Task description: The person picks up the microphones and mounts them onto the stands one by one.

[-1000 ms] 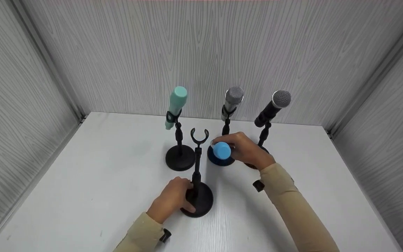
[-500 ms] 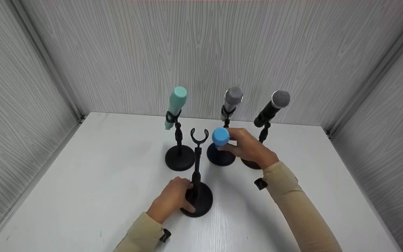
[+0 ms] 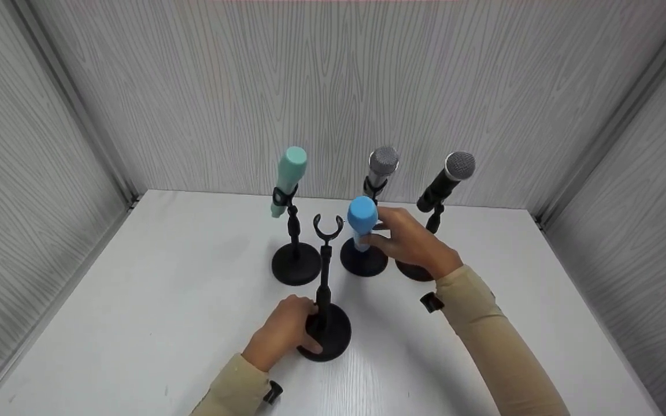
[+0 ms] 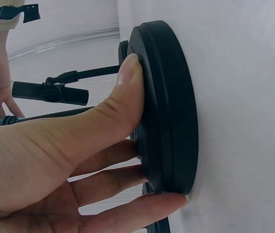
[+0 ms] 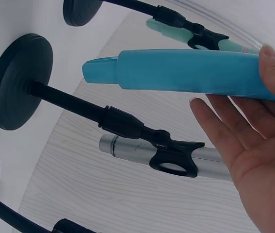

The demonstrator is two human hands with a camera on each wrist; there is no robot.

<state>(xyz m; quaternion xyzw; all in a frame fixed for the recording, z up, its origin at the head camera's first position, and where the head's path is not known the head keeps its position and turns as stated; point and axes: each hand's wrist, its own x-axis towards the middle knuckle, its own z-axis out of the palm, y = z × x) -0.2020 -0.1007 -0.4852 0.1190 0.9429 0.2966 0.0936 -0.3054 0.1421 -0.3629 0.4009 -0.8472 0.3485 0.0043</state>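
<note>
My left hand (image 3: 285, 330) grips the round base of a black microphone stand (image 3: 324, 289), whose U-shaped clip (image 3: 328, 227) holds nothing. In the left wrist view the thumb presses the top of the base (image 4: 169, 111) and the fingers reach around its edge. With thumb and fingers, my right hand (image 3: 411, 240) holds a blue microphone (image 3: 362, 215), its rounded head up, just right of that clip and apart from it. The right wrist view shows the microphone's blue handle (image 5: 171, 73) along its length, the thumb pressing one side.
Behind stand a mint-green microphone (image 3: 292, 167), a silver microphone (image 3: 383, 162) and a black microphone (image 3: 446, 180), each tilted in its own stand. The silver one's base (image 3: 362, 266) lies beneath the blue microphone. A wood-grain panel (image 3: 240, 98) rises behind the white table (image 3: 194, 254).
The right hand has raised the blue microphone and turned it more upright, its head moving toward the back. The left hand stays on the stand's base.
</note>
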